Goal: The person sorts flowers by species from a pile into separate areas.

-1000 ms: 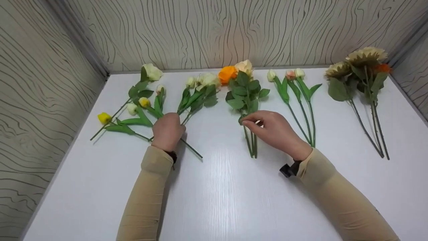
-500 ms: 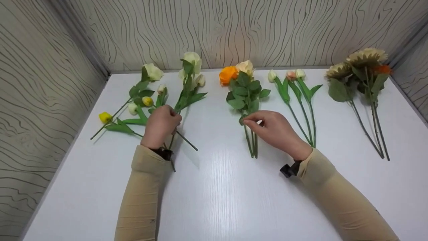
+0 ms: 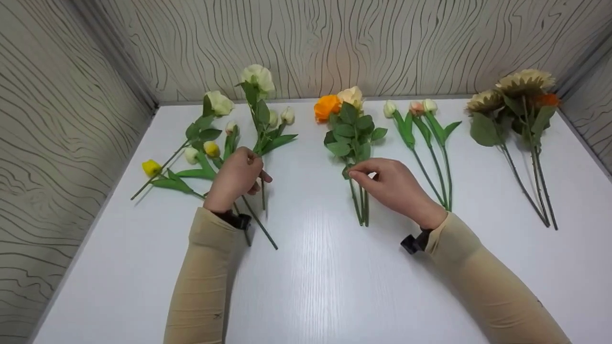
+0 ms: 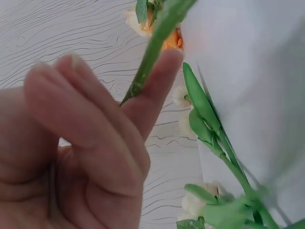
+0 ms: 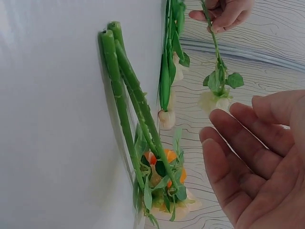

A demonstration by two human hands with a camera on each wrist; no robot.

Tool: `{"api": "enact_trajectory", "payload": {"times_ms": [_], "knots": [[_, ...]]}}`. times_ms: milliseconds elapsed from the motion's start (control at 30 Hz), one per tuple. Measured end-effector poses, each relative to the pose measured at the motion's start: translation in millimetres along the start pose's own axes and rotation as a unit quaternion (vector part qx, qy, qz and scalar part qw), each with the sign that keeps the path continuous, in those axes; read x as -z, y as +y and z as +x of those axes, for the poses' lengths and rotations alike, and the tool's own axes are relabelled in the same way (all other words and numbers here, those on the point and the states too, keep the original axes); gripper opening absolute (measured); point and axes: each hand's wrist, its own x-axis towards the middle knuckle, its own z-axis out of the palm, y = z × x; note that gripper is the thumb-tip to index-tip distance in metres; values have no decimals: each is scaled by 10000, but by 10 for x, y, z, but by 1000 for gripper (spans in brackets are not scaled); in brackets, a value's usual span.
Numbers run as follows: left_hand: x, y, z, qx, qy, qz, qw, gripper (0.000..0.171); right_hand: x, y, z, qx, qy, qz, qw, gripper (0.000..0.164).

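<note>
My left hand (image 3: 236, 177) pinches the green stem of a white rose (image 3: 258, 79), held up off the table. In the left wrist view this stem (image 4: 152, 57) runs past the raised fingers. Behind it lie two white tulips (image 3: 287, 115), their stems passing near the left hand. My right hand (image 3: 394, 184) holds nothing; the right wrist view shows its fingers loosely bent. It is beside the stems of a rose bunch with an orange rose (image 3: 327, 107) and a peach rose (image 3: 351, 95). These bunch stems (image 5: 114, 76) lie on the table in the right wrist view.
On the left lie another white rose (image 3: 220, 103), a yellow tulip (image 3: 151, 167) and more tulips with crossing stems. Three tulips (image 3: 430, 124) lie right of the rose bunch. Large cream flowers (image 3: 526, 81) lie far right. Patterned panels (image 3: 306, 48) border the white table (image 3: 306, 286).
My left hand has lifted the white rose from beside the tulips and swung its bloom left and up. The two tulips now lie apart from it. My right hand has stayed put.
</note>
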Motion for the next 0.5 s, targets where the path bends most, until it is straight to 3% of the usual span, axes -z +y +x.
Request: {"api": "enact_trajectory", "payload": {"times_ms": [133,267,367,500], "knots": [[-26,54,-6,-115,-173,-181,9996,26,11,4,2,-30,20,50,10000,24],[-148,157,-51,-330,-420,-528,9972,27,35,17,12,-364,68,370,9986,24],[-356,271,-123,-665,-654,-749,9928,25,55,28,34,-675,166,1076,9918,28],[-730,431,-258,-1067,-967,-731,9869,18,74,22,57,-892,307,2291,9688,35]]}}
